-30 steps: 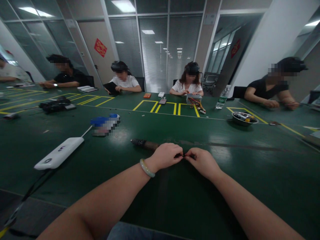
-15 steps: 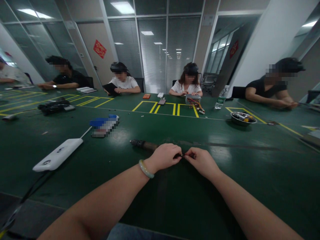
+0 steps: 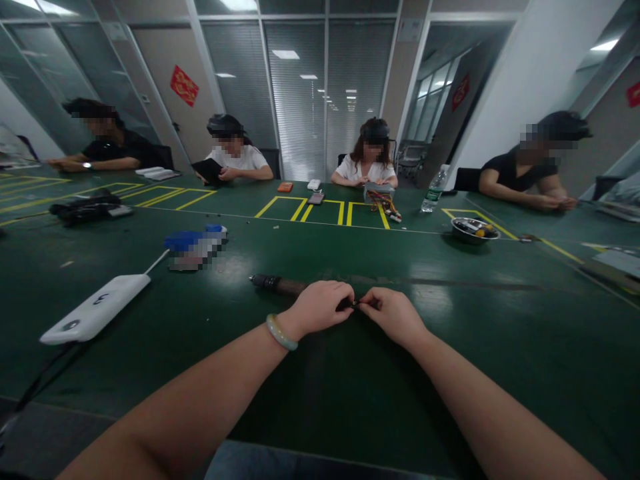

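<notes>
Green workbench (image 3: 320,413) under both forearms; left hand (image 3: 320,308) and right hand (image 3: 393,315) closed, fingertips nearly meeting, both pinching one small dark part (image 3: 354,303), too small to identify; jade bangle (image 3: 281,333) on left wrist. Dark-handled tool (image 3: 277,285) lying just left of the small dark part, close behind left hand; blurred blue-and-white package (image 3: 195,249) well left of the part; white corded unit (image 3: 95,309) farther left of it. Steel bowl (image 3: 474,231) holding small items, well ahead and right of the part; plastic water bottle (image 3: 434,189) farther out on that side; multicoloured wires (image 3: 383,203) straight ahead of the part, by a seated co-worker (image 3: 369,157).
</notes>
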The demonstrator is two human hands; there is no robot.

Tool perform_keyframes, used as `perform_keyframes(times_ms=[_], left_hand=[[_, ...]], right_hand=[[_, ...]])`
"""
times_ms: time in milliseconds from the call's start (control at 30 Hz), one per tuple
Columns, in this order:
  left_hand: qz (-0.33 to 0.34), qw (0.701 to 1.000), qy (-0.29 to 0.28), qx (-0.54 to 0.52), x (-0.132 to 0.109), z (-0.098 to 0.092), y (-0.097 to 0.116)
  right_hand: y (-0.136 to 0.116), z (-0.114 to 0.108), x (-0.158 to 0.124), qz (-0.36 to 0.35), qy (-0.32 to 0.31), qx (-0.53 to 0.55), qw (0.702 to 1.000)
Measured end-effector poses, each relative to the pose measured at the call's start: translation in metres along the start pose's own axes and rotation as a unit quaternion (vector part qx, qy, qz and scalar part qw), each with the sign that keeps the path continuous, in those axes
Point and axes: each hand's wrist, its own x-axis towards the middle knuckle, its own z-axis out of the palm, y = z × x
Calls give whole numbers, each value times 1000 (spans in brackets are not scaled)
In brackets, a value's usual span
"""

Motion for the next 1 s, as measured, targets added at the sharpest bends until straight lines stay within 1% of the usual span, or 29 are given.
perform_keyframes(times_ms=[300,400,567,733,867,1000], left_hand=[[6,1000,6,-6,1,1,0],[6,1000,3,-9,1,2,-1],[1,1000,3,-16,0,2,-2],[20,1000,-1,-19,0,2,-2],[37,999,2,-19,0,1,-1],[40,999,5,-12,0,-1,1]], right_hand=[[4,-1,0,6,-3,15,1000],[3,-4,0,-4,-13,3,1000],[3,-5,-1,-26,-11,0,1000],[3,-3,0,-17,-13,-2,1000],[2,-2,-1,-26,-17,-5,1000],[3,-2,-1,-28,-14,-4,1000]])
